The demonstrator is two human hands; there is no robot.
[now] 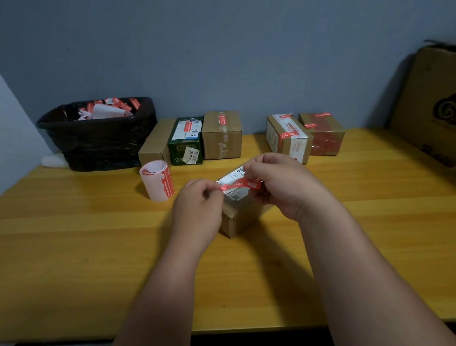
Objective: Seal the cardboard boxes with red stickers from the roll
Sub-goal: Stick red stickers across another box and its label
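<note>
Two bare hands over a glossy yellow wooden tabletop (81, 257), stretching a narrow red paper sticker strip (240, 184) between them. Left hand (197, 208) pinching the strip's left end with curled fingertips; right hand (279, 186) pinching the right end, fingers bent tightly around it. Strip held taut just above the white shipping label on a small brown cardboard box (238, 219), corner-on to the camera; contact with the lid impossible to tell. Just left of the box, standing upright, a loosely wound roll of red-and-white stickers (158, 183) on pale backing paper. Along the grey wall, a row of small cartons: plain brown box (155, 144), dark green printed box (186, 140), taller brown box (221, 136), then two tape-wrapped boxes (303, 135) bearing red strips. Far left, a black plastic-lined bin (97, 136) heaped with crumpled backing paper. Far right, a large leaning cardboard carton (432, 101).
</note>
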